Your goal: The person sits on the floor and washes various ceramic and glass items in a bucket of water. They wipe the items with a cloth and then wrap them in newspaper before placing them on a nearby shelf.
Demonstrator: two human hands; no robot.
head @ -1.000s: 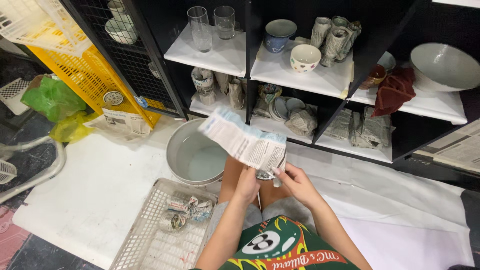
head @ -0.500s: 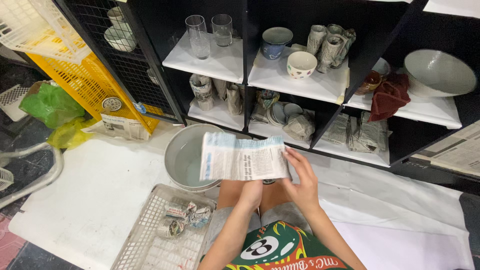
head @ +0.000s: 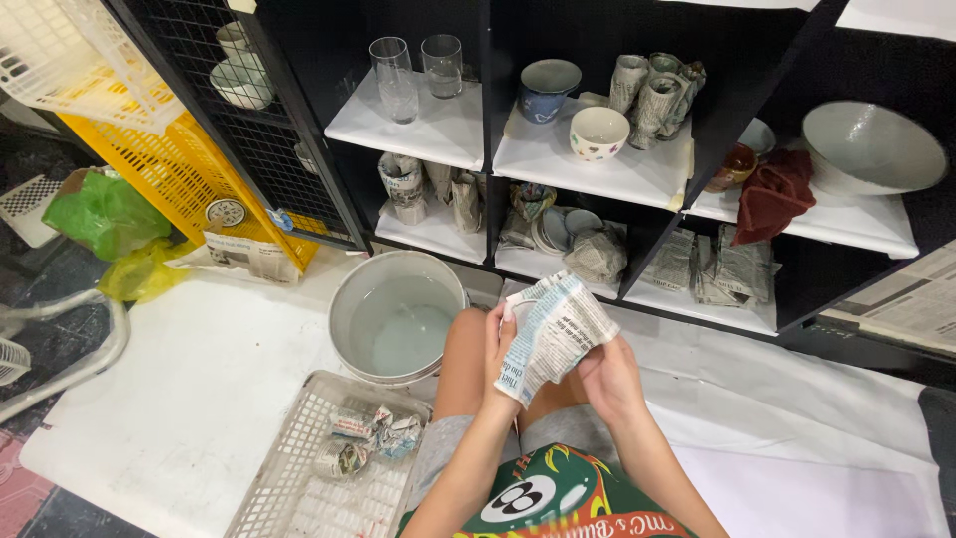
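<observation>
The left hand (head: 498,344) and the right hand (head: 609,374) both close their fingers on a folded sheet of newspaper (head: 554,335), held above the person's knees. To the left lies a white plastic basket (head: 289,468) with small newspaper-wrapped bundles (head: 370,438). Just behind it stands a grey bucket (head: 395,314) with water. Farther back, the black shelf (head: 588,169) carries glasses (head: 416,75), bowls and wrapped cups.
</observation>
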